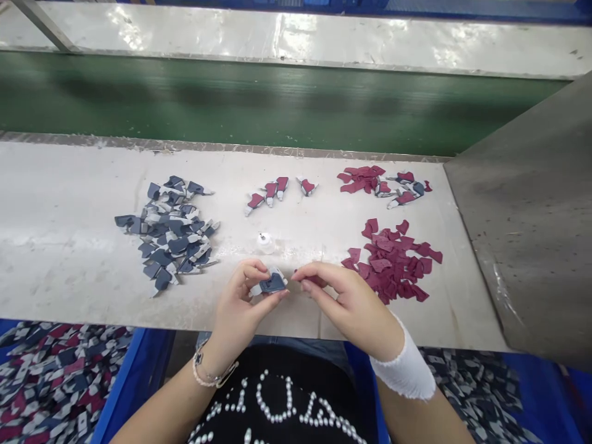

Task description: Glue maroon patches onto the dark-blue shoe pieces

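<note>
My left hand (243, 305) pinches a navy fabric piece with a white strip (272, 283) between thumb and fingers. My right hand (346, 302) comes in from the right, its fingertips closed on a small maroon patch (303, 277), mostly hidden by them. Just above my hands stands a small white glue bottle (266, 242). A heap of navy-and-white pieces (171, 231) lies to the left on the white table (69, 271). Loose maroon patches (393, 262) are heaped to the right, and several maroon-and-white pieces (268, 191) lie farther ahead.
Another maroon heap (379, 184) lies at the far right of the table. Beyond the table runs a green conveyor belt (277, 105). Blue bins (55, 376) of mixed pieces sit below its front edge on both sides. A grey metal panel (522, 209) rises at the right.
</note>
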